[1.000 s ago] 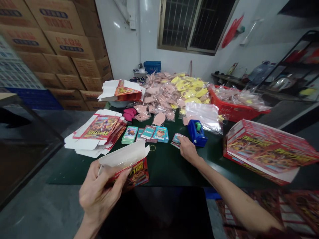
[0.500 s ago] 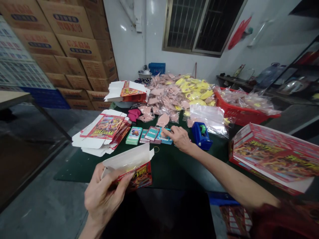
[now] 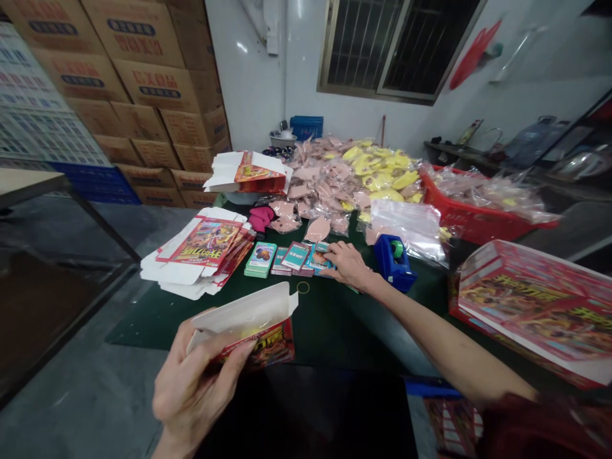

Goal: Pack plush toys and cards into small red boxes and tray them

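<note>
Red printed cardboard in the head view: gripping the open box [image 3: 275,342] in the left hand [image 3: 205,373], thumb across its front, at the near edge of the green table [image 3: 344,328], much as a second ago; reaching with the right hand [image 3: 351,264], fingers bent, onto the blue cards [image 3: 316,258] lying there, having shifted left from beside the tape dispenser [image 3: 396,269]; cannot tell whether pinching or only touching; apparently busy at the cards now, merely holding the box.
</note>
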Demonstrator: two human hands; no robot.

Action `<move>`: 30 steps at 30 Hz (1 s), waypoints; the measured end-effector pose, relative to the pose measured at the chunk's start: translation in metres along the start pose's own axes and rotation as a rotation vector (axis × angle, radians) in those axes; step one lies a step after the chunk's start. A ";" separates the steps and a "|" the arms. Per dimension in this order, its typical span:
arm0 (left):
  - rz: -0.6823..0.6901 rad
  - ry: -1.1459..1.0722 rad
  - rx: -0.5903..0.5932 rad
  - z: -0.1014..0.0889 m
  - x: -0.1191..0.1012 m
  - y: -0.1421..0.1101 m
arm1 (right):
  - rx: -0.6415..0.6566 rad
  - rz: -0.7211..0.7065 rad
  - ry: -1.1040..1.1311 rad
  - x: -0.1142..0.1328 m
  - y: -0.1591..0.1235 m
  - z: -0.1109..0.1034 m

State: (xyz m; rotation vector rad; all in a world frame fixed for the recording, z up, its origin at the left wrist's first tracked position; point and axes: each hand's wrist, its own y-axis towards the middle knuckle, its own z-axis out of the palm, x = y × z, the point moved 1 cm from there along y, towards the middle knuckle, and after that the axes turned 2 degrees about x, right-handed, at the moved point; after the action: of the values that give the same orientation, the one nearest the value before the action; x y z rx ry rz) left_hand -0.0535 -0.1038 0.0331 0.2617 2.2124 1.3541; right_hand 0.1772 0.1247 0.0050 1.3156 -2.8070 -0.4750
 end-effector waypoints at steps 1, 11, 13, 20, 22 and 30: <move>0.004 0.004 -0.001 0.000 0.001 0.000 | 0.017 0.008 0.024 -0.004 0.002 0.005; 0.009 -0.003 -0.026 0.001 0.003 0.002 | 0.047 -0.039 0.053 0.010 0.003 0.011; 0.004 -0.009 -0.011 0.001 0.002 0.002 | 0.007 0.006 0.025 0.022 -0.001 0.015; -0.009 -0.015 -0.003 -0.001 0.002 0.000 | -0.115 0.076 0.027 0.030 -0.009 0.022; -0.025 -0.007 -0.002 -0.001 0.002 -0.001 | -0.140 0.083 0.045 0.030 -0.011 0.021; -0.001 -0.034 0.004 0.001 0.000 0.002 | -0.148 0.108 0.143 0.027 -0.016 0.022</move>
State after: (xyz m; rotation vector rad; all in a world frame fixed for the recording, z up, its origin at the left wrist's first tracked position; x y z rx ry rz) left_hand -0.0537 -0.1019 0.0349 0.2826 2.1875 1.3355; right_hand 0.1689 0.1012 -0.0238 1.1169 -2.6528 -0.5493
